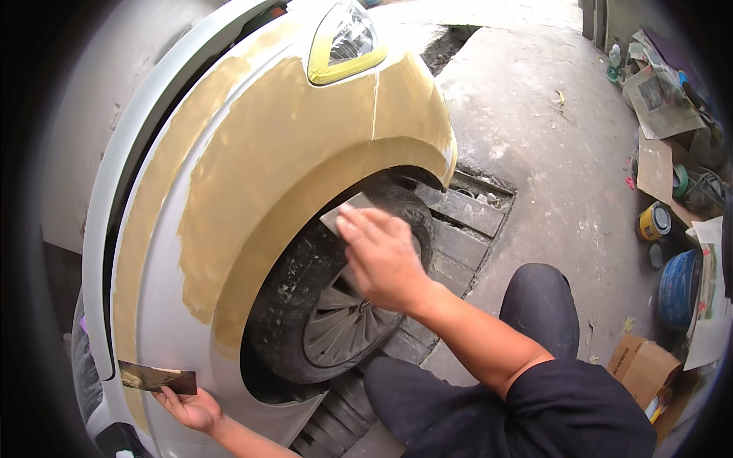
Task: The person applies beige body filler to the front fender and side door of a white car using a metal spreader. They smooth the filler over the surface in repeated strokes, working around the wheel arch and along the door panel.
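Note:
A car's front fender (259, 145) fills the left and middle of the view, light silver with broad patches of tan body filler. In my right hand (385, 256) is a thin, pale, flat putty spreader (341, 212), pinched between the fingers beside the edge of the wheel arch. Whether its edge touches the fender I cannot tell. At the lower left, my left hand (191, 411) grips a dark flat mixing plate (174, 381) with some yellowish filler smeared on it. The dusty tyre and wheel (351, 324) lie behind and below my right hand.
Yellow masking tape (347, 70) frames the headlight (353, 37). A slatted floor grating (462, 248) runs under the wheel. Along the right stand a yellow-labelled can (653, 222), a blue tub (679, 288), a cardboard box (643, 369) and papers (668, 103).

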A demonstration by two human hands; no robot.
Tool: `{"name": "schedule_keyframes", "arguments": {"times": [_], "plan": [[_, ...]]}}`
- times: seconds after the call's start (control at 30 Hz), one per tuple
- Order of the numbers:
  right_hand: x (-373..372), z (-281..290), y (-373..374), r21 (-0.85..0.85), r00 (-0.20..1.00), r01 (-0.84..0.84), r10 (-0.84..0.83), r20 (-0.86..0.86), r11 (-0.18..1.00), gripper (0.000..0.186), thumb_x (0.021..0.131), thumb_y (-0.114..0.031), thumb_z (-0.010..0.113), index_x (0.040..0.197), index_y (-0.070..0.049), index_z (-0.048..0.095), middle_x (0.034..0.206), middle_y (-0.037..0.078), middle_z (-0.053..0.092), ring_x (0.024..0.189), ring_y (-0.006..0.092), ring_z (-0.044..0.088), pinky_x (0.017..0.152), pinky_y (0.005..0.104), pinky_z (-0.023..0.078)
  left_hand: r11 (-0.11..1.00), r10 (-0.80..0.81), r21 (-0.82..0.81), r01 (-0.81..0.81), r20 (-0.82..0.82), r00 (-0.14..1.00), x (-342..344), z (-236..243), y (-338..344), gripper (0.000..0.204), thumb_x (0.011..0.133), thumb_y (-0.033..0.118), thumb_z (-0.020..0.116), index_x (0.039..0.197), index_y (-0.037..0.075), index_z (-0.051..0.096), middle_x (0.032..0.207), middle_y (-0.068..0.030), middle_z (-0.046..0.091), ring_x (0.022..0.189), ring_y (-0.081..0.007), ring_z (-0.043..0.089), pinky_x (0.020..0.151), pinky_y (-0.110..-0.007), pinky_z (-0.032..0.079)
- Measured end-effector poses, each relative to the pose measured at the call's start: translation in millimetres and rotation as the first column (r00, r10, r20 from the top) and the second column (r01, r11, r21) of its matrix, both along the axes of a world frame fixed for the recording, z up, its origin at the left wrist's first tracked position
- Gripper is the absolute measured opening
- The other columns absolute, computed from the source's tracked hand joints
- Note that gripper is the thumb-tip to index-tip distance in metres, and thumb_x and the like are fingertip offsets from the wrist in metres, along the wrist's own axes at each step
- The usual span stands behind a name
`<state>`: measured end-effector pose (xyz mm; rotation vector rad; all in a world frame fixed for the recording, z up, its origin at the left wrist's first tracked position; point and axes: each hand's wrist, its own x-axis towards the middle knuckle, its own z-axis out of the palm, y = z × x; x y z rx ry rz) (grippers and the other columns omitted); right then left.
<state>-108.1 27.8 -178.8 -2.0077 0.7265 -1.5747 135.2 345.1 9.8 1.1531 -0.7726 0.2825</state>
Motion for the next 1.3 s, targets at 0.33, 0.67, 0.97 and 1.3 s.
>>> {"name": "schedule_keyframes", "arguments": {"times": [0.33, 0.67, 0.97, 1.3], "plan": [[3, 13, -10, 0.217, 0.995, -0.088, 0.097, -0.031, 0.972, 0.041, 0.096, -0.013, 0.060, 0.135, 0.000, 0.059, 0.143, 0.018, 0.060, 0.131, 0.0378, 0.053, 0.102, 0.0540, 0.045, 0.999, 0.026, 0.033, -0.026, 0.019, 0.999, 11, -1, 9, 0.050, 0.109, 0.016, 0.052, 0.154, -0.003, 0.041, 0.152, -0.0129, 0.053, 0.136, -0.0241, 0.052, 0.121, -0.042, 0.034], [-64, 1, 13, 0.335, 0.782, -0.605, 0.458, 0.423, 0.723, 0.041, 0.100, -0.013, 0.065, 0.138, 0.000, 0.063, 0.145, 0.019, 0.061, 0.136, 0.0352, 0.054, 0.116, 0.0430, 0.041, 0.985, -0.045, 0.158, 0.062, -0.110, 0.993, -45, -16, -24, 0.047, 0.108, 0.019, 0.053, 0.150, 0.000, 0.045, 0.142, -0.0108, 0.059, 0.129, -0.0241, 0.056, 0.114, -0.044, 0.041], [-92, -9, 30, -0.043, 0.322, -0.921, 0.818, 0.476, 0.388, 0.043, 0.096, -0.014, 0.075, 0.136, -0.004, 0.067, 0.149, 0.017, 0.060, 0.145, 0.0393, 0.047, 0.119, 0.0513, 0.037, 0.826, -0.441, 0.058, 0.560, -0.551, 0.708, -222, -109, -144, 0.049, 0.102, 0.000, 0.053, 0.150, -0.003, 0.043, 0.141, -0.0168, 0.060, 0.128, -0.0275, 0.060, 0.114, -0.043, 0.045], [-76, -36, -59, 0.113, 0.975, -0.218, 0.213, 0.055, 0.969, 0.048, 0.092, -0.013, 0.071, 0.137, -0.002, 0.060, 0.148, 0.016, 0.057, 0.138, 0.0388, 0.049, 0.113, 0.0516, 0.040, 0.843, -0.438, 0.057, 0.535, -0.504, 0.744, -232, -106, -154, 0.049, 0.100, -0.001, 0.053, 0.148, -0.001, 0.047, 0.138, -0.0138, 0.064, 0.126, -0.0249, 0.062, 0.112, -0.042, 0.048]]}}
